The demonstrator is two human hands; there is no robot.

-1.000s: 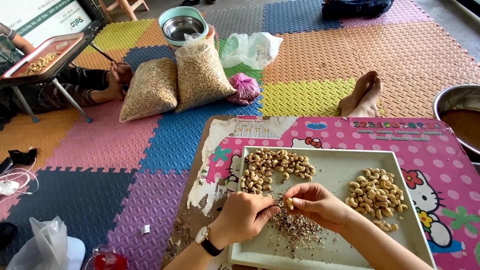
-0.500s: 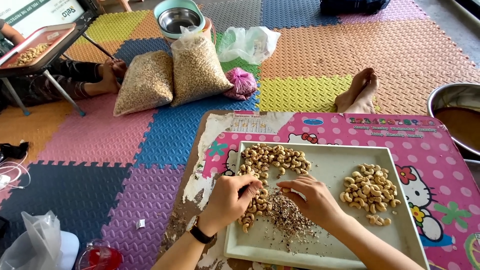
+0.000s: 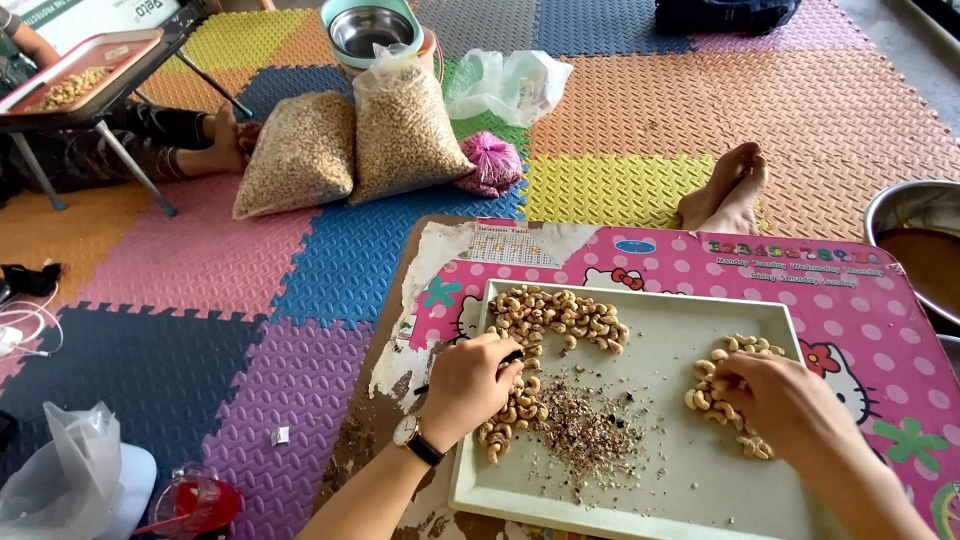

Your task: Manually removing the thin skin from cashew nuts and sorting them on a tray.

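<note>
A pale rectangular tray [image 3: 650,500] lies on a pink low table [image 3: 860,320]. On the tray's left side is a long pile of cashews [image 3: 560,315], on its right a smaller pile of cashews [image 3: 705,385], and between them a scatter of brown skin scraps [image 3: 585,430]. My left hand [image 3: 470,385], with a wristwatch, rests closed on the lower end of the left pile; a thin dark tool pokes out on both sides of it. My right hand [image 3: 775,400] lies on the right pile, fingertips curled down among the nuts; what they hold is hidden.
Two full clear bags of nuts [image 3: 350,150] lean together on the coloured foam mat, next to a metal bowl [image 3: 370,30], a pink net bag [image 3: 490,165] and a plastic bag [image 3: 510,85]. Bare feet [image 3: 725,190] rest beyond the table. A metal basin [image 3: 915,250] stands at right. A seated person with a red tray [image 3: 75,75] is far left.
My right hand has moved from the tray's middle, beside my left hand, over to the right pile. My left hand stayed at the left pile. The view shifted slightly.
</note>
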